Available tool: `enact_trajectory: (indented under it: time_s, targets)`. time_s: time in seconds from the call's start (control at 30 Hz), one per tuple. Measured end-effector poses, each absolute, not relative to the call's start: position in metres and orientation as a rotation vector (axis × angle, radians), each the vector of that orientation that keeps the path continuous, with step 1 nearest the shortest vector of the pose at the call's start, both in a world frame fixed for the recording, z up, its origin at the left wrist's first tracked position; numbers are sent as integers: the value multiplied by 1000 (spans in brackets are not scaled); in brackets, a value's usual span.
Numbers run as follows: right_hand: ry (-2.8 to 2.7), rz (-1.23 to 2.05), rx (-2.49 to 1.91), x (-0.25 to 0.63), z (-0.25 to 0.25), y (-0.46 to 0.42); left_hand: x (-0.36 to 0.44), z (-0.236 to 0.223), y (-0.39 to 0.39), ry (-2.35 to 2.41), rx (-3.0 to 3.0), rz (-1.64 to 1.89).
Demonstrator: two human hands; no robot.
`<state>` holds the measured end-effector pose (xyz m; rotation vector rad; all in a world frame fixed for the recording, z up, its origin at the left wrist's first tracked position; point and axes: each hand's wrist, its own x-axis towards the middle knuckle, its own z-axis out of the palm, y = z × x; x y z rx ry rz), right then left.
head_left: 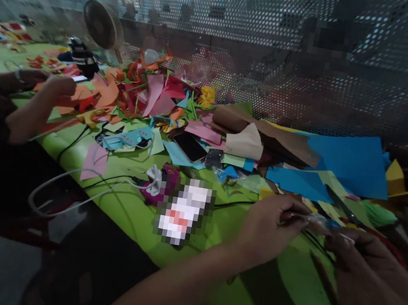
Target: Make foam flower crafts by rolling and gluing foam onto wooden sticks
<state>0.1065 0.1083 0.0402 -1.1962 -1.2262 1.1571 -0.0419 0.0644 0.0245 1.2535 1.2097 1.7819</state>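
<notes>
The left hand [269, 227] pinches a small, crumpled piece of clear plastic [316, 222] with thumb and fingers, above the right part of the green-covered table [129, 215]. The right hand [372, 271] bends its fingers at the plastic's other end; blur hides whether they grip it, so I cannot tell. Holding it between both hands probably steadies so slight a thing. The lit, white-screened phone [185, 212] lies face up near the table's front edge, perhaps for easy viewing. Flat blue paper sheets [352, 163] lie behind the hands, likely leaving working room in front.
</notes>
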Motion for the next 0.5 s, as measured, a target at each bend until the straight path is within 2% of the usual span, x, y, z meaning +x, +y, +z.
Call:
enact_trajectory:
  time_s: [0.23,0.5]
  targets:
    - [-1066,1381,-1074,108,42,114,-62,23,69,1671,1243,1712]
    - [-1244,1247,-1059,101,28,114,-82,13,83,2223,1251,1304]
